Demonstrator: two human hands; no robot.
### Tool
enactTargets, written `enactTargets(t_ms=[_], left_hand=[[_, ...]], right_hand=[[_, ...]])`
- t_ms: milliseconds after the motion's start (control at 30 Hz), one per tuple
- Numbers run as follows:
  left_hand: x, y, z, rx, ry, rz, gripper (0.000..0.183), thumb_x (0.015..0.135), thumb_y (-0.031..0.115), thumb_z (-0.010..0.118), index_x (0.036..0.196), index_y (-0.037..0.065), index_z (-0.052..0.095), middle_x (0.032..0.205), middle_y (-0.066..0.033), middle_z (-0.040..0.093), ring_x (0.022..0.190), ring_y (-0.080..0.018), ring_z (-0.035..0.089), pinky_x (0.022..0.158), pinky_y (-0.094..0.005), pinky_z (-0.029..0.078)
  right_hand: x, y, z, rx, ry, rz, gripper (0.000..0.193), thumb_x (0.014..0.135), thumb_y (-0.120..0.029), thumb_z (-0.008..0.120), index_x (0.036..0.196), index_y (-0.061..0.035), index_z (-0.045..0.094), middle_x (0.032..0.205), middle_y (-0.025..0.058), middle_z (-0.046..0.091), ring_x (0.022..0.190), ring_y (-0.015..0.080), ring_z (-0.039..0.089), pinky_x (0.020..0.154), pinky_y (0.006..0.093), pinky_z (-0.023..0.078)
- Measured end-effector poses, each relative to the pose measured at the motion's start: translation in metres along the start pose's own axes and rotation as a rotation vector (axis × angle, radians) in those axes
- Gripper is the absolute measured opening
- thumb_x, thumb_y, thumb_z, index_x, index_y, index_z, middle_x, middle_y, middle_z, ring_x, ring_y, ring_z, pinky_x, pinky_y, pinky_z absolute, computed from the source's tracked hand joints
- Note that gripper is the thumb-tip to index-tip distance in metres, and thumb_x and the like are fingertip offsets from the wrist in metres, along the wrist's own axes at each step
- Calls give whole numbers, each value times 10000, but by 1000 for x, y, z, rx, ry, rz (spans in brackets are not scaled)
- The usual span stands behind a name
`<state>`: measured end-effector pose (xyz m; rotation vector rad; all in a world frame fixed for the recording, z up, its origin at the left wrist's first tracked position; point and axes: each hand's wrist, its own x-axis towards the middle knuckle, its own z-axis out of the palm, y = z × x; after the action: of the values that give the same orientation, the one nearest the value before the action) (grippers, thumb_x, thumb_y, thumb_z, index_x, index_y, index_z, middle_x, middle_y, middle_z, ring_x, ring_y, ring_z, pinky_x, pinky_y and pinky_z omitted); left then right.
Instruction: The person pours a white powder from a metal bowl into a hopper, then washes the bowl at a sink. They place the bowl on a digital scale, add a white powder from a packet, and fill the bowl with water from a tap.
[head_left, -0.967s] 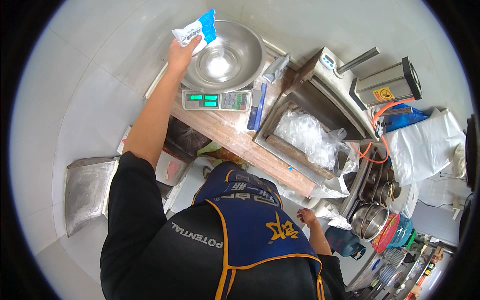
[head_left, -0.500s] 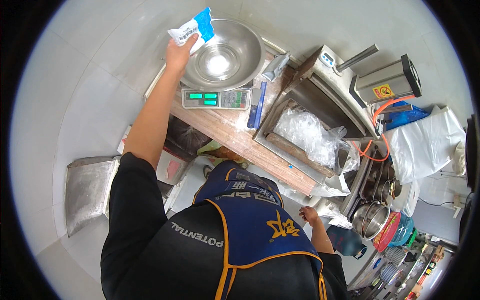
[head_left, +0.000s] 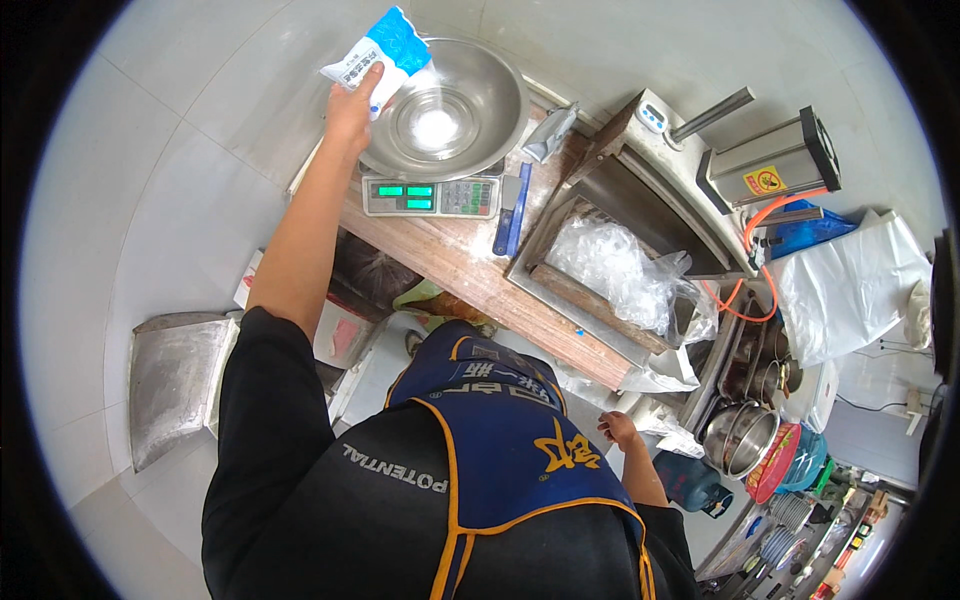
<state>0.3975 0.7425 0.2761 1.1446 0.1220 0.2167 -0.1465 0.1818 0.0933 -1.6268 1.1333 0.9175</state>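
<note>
White and blue packet (head_left: 390,48), orange-trimmed navy apron (head_left: 500,470)

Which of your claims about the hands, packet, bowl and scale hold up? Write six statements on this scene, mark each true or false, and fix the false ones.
1. The left hand holds a blue-and-white packet. True.
2. The metal bowl sits on the digital scale. True.
3. The scale's display is dark. False: it is lit green.
4. The blue-handled tool lies left of the scale. False: it lies to the right.
5. The right hand grips the bowl's rim. False: it is low beside the apron, away from the bowl.
6. Crumpled clear plastic lies right of the blue-handled tool. True.
</note>
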Motion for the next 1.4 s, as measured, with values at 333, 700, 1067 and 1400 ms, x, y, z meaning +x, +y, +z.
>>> enactTargets(t_ms=[333,700,1067,1400], left_hand=[[-3,8,5,107,-55,46,386,810,185,732,1105,18,548,1019,-88,655,863,-178,653,667,-310,567],[-3,3,3,197,5,69,328,815,184,726,1053,3,591,980,-71,665,828,-150,651,648,-289,546],[-3,4,5,189,2,47,364,811,171,730,1083,-5,564,1006,-95,657,859,-165,650,669,-305,554],[0,5,6,140,-17,52,379,809,167,731,1093,5,540,1010,-95,652,851,-175,654,656,-314,558]], right_hand=[[-3,-9,3,11,3,-8,252,876,-214,522,934,18,602,726,95,611,493,137,479,413,278,379],[-3,-16,1,-8,-4,-22,259,870,-253,528,907,-9,608,718,81,606,509,144,484,435,279,390],[-3,-17,4,5,-9,1,248,876,-203,508,934,21,598,735,98,608,503,140,472,424,282,376],[-1,-10,8,17,4,-9,245,872,-218,518,924,5,605,726,92,610,499,138,476,421,278,379]])
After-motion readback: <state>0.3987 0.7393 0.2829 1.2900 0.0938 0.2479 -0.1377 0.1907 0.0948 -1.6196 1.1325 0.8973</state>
